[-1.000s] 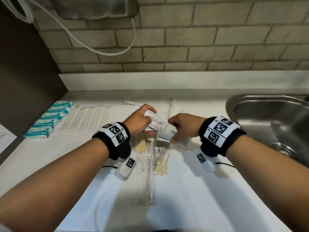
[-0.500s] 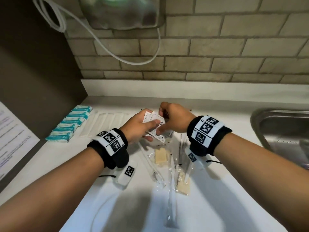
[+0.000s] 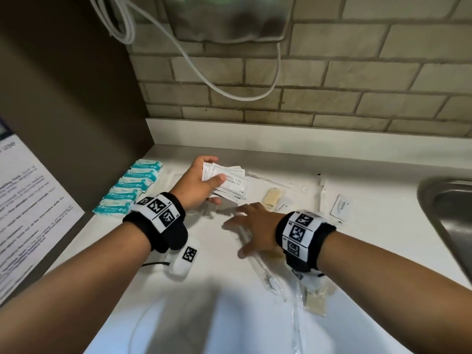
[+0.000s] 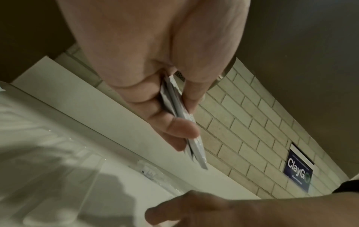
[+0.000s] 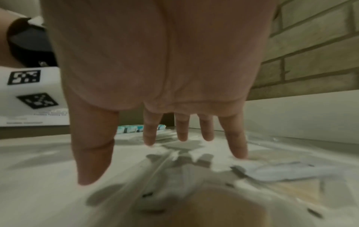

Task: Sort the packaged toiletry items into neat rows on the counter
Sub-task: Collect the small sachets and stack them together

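Several flat white printed sachets (image 3: 226, 181) sit fanned in the left hand (image 3: 198, 183), pinched between thumb and fingers above the white bench (image 3: 370, 241). The right hand (image 3: 255, 226) hovers spread and empty over clear-wrapped packets (image 3: 265, 272). A row of teal-and-white wrapped packets (image 3: 130, 190) lines the bench's left edge.

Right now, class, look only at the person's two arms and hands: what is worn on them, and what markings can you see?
Both forearms are bare, with no sleeves. Each wrist carries a black band topped by a white strip of square black-and-white coded tags. Under the left wrist hangs a small white camera block with one such tag and a thin black cable. The left hand and right hand wear no gloves.
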A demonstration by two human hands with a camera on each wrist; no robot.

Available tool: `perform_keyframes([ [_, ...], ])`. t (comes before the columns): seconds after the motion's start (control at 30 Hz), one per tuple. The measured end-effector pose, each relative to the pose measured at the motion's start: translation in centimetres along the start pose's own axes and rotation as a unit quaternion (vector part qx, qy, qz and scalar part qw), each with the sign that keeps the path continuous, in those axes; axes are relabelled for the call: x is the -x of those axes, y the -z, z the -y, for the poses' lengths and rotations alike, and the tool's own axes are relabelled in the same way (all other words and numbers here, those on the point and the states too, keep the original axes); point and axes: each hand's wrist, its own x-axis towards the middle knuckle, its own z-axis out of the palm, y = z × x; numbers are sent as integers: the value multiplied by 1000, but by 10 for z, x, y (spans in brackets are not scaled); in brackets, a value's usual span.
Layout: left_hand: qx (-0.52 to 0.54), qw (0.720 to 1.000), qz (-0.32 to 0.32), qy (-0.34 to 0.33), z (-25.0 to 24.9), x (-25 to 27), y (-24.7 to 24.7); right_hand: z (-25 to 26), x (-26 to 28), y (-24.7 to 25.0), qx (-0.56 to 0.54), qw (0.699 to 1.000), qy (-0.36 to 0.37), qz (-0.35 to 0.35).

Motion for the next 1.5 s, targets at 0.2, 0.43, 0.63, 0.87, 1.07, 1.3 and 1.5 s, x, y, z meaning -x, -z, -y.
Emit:
perform_keyframes([
  [0.2, -25, 998, 51, 11, 14, -8, -10, -11, 14, -6, 17, 997, -72, -3],
  [0.43, -21, 994, 106, 1, 22, -10, -28, -29, 37, 1, -26, 988, -153, 0],
  [0.63, -34, 986, 161, -8, 30, -7, -29, -25, 31, 16, -139, 968, -184, -95],
  [0.87, 3, 977, 213, 12, 44, 12, -23, 3, 5, 17, -156, 966, -154, -135],
  [1.07, -137, 954, 263, -42, 56, 22, -2, 22, 7, -1, -64, 980, -152, -108],
  [1.3, -442, 859, 237, -103, 47, 31, 9, 42, -1, -10, 63, 982, -136, -117],
  [1.5, -537, 792, 283, -65, 55, 40, -3, 47, -8, -31, 51, 982, -153, -97],
])
